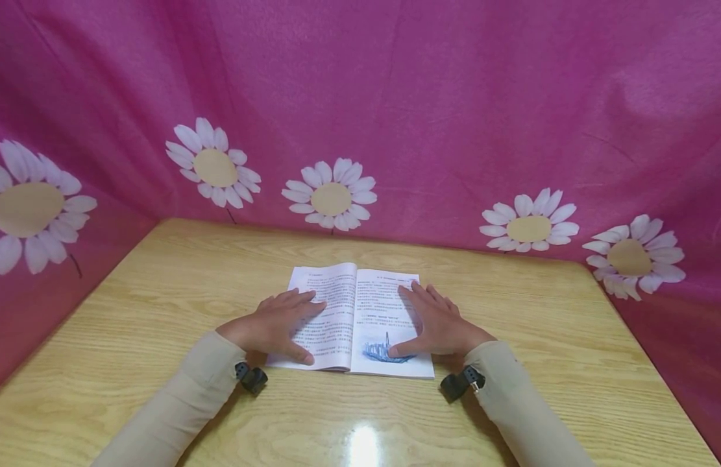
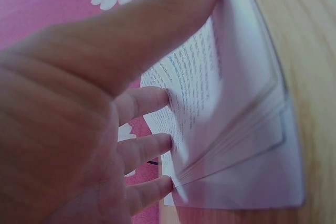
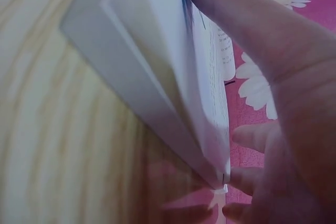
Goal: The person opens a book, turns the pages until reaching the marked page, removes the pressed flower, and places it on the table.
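An open book lies on the wooden table, its two pages spread flat with the fold running away from the person. My left hand rests on the left page, fingers straight and spread, thumb near the lower inner part. On the right page, my right hand lies with its thumb on the blue skyline picture and its other fingers along the outer edge. Page layers fan slightly at the corner in the left wrist view. In the right wrist view the cover and pages stand slightly apart.
The wooden table stretches out around the book. Behind it and at both sides hangs a pink cloth with large white daisies. Each wrist carries a small black camera over a beige sleeve.
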Motion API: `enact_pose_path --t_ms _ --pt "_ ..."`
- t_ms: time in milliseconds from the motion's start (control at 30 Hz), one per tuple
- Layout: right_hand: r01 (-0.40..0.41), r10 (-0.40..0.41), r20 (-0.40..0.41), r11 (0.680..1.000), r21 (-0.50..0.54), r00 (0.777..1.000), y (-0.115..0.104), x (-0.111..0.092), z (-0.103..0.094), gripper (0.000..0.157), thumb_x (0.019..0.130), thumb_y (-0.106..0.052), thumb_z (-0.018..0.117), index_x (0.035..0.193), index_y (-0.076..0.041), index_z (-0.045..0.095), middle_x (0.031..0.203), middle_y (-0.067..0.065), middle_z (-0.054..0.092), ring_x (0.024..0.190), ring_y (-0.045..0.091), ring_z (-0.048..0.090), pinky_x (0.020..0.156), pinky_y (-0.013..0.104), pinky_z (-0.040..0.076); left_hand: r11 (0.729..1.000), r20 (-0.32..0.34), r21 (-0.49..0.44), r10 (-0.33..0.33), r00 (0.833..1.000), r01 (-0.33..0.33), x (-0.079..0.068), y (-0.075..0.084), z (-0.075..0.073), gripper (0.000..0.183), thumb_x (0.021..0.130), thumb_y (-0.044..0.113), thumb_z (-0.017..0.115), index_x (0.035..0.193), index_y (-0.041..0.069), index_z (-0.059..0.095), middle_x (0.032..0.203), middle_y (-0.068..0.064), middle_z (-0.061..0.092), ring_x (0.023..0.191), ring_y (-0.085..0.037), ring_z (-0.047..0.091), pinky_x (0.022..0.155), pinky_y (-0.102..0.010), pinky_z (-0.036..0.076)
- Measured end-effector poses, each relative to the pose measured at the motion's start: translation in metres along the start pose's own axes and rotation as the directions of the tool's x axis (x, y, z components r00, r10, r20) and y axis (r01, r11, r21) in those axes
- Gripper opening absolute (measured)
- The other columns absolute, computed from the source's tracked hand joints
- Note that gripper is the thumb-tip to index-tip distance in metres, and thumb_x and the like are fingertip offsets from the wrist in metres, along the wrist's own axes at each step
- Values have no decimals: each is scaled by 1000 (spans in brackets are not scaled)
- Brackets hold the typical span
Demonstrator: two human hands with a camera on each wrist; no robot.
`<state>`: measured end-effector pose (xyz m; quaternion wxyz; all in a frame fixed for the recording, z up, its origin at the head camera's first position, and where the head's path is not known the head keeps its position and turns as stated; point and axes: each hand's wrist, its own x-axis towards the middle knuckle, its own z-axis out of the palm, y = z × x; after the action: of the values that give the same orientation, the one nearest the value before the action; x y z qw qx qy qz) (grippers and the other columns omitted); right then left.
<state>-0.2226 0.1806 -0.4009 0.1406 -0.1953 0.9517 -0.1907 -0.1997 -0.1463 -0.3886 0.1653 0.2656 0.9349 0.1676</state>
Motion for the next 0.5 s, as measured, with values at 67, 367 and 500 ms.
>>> enact_pose_path --t_ms 67,367,500 --pt "-1 1 0 1000 -3 1000 -1 0 0 127 56 -80 71 156 -23 16 162 7 6 147 37 -1 111 64 3 1000 1 -7 2 1000 -2 0 0 0 94 75 50 78 151 17 34 158 -13 22 145 -40 10 111 -63 10" --pt "-4 4 -10 1000 11 1000 -4 -1 -1 128 56 -78 72 156 -22 15 162 5 10 147 35 1 112 63 5 1000 3 -13 -10 1000 10 0 -2 1 94 75 50 78 152 19 33 159 -10 20 146 -38 9 112 -62 9" --pt "14 -14 -17 1000 24 1000 -4 -1 -1 127 57 -78 72 156 -22 15 162 4 11 147 35 2 112 64 5 1000 5 -2 -17 1000 18 0 -2 1 95 74 50 78 152 20 33 159 -9 20 146 -37 9 113 -61 9"
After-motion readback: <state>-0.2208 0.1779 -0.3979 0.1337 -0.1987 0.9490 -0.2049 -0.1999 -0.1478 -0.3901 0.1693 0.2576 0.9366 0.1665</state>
